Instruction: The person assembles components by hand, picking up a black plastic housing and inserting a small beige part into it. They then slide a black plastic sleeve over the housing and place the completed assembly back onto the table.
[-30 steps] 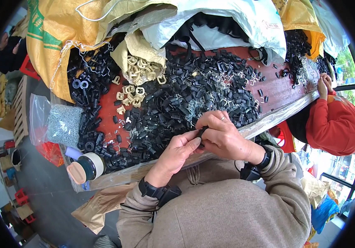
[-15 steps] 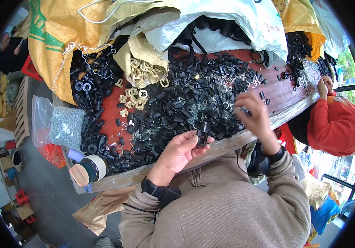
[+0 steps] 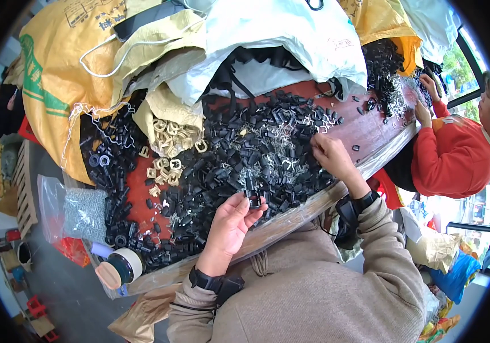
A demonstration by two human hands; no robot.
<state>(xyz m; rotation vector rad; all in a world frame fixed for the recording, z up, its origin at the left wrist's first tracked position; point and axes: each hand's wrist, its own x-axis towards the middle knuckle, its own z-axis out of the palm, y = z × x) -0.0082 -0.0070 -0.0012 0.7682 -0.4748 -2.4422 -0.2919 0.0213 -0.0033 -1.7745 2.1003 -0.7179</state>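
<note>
My left hand grips a black plastic fitting between thumb and fingers, above the near edge of the table. My right hand reaches to the right side of a wide heap of small black plastic parts. Its fingertips are drawn together at the heap, and whatever they may hold is hidden. Thin metal wire clips lie scattered among the black parts, between the two hands.
Cream plastic buckles spill from a paper bag. At left lie a clear bag of small metal pieces and a lidded jar. White and yellow sacks line the back. A person in red works at right.
My right hand has come down to the heap and its fingers have closed together. My left hand still holds the black fitting. The whole view has shifted.
</note>
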